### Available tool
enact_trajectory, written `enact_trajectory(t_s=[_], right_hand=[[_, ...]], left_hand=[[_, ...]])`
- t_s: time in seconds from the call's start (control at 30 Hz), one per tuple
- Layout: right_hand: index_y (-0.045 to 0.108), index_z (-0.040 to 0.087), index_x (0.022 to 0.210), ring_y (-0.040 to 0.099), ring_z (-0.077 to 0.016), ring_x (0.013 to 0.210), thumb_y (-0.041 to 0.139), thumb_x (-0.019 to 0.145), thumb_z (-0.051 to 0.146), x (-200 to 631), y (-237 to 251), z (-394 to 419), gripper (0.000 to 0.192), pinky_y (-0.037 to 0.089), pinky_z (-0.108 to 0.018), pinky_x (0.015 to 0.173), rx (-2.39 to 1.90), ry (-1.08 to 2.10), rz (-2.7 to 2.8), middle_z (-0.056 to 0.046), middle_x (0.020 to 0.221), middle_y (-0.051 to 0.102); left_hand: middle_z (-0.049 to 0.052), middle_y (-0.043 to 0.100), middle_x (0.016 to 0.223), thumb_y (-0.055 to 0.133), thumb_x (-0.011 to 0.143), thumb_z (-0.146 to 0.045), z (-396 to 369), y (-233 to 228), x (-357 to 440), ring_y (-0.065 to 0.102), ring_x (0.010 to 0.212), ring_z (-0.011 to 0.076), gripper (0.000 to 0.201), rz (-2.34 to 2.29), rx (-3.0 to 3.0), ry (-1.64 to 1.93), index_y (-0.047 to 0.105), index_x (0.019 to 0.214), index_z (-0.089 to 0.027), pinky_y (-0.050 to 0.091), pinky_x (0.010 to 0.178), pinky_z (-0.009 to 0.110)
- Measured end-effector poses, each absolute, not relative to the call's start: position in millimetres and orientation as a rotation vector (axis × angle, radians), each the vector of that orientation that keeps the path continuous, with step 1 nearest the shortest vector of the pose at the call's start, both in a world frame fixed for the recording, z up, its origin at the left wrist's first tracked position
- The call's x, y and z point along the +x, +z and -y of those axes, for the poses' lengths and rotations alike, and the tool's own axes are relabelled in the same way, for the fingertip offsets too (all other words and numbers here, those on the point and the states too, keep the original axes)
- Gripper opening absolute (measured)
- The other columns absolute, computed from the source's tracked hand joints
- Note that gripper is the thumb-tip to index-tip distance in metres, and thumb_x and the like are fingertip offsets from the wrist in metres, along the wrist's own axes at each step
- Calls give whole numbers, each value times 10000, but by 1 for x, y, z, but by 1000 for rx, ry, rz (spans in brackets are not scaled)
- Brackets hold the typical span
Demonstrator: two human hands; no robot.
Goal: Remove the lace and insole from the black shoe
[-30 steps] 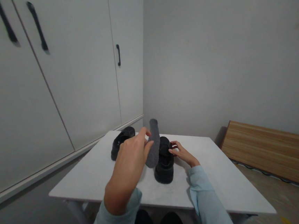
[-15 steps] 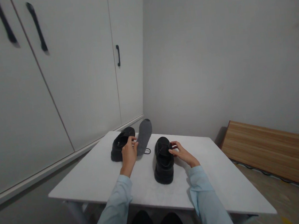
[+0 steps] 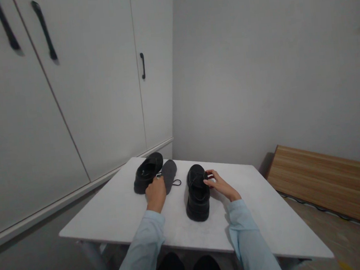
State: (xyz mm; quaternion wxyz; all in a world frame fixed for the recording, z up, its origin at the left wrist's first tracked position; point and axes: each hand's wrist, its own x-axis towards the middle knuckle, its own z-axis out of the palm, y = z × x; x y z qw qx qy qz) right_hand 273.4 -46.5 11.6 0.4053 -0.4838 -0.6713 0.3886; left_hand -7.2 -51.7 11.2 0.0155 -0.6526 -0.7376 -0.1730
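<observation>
Fingers of the left hand (image 3: 155, 193) curl over the near end of a flat dark grey insole (image 3: 168, 174); those of the right hand (image 3: 219, 185) pinch the collar of the nearer black leather shoe (image 3: 198, 195). On the white table (image 3: 117, 212), that shoe sits mid-surface, the second black shoe (image 3: 148, 172) at the far-left edge, the insole touching it. Judging by this, the insole is being set aside; next likely calls for letting go cleanly.

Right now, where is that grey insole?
The grey insole lies flat on the white table, between the two black shoes, beside the far shoe, at the left hand.
</observation>
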Motion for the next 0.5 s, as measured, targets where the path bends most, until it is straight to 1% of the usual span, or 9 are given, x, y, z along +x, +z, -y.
enact_trajectory(t_s=[0.1,0.2,0.27,0.4,0.43,0.5], right_hand=[[498,237,1144,527,-241,1103,663,768,464,273,12,46,469,521,-387,830,-1222,987,1688,-90,1243,494],[500,232,1138,526,-242,1100,668,761,461,272,12,45,472,523,-385,823,-1225,988,1682,-95,1243,492],[505,229,1133,528,-245,1100,675,755,459,272,11,44,474,524,-387,821,-1229,992,1673,-98,1239,500],[514,228,1135,530,-250,1105,686,746,457,273,11,44,483,524,-395,827,-1233,996,1667,-103,1253,505],[514,229,1138,529,-250,1107,686,746,455,273,11,45,484,523,-398,830,-1228,998,1668,-104,1258,505],[517,230,1138,531,-252,1106,686,742,454,273,12,45,486,521,-405,838,-1216,999,1664,-104,1254,513]], left_hand=[[160,672,1046,419,954,-186,54,13,-4,704,896,325,295,2243,-2021,-519,666,1110,-145,542,675,379],[190,654,1070,401,958,-162,58,18,1,662,973,350,309,2158,-2012,-546,651,1129,-101,537,683,398],[189,643,1104,387,968,-154,63,25,6,635,1015,338,315,2060,-2043,-581,632,1160,-104,523,752,427],[101,642,1204,440,984,-194,81,43,21,593,1116,265,297,1812,-2190,-668,592,1238,-213,421,979,458],[83,647,1215,463,985,-227,88,48,26,587,1134,252,282,1747,-2239,-707,591,1237,-227,401,1010,454],[81,662,1202,511,973,-274,104,56,35,592,1134,252,265,1585,-2375,-845,601,1214,-208,403,1016,454]])
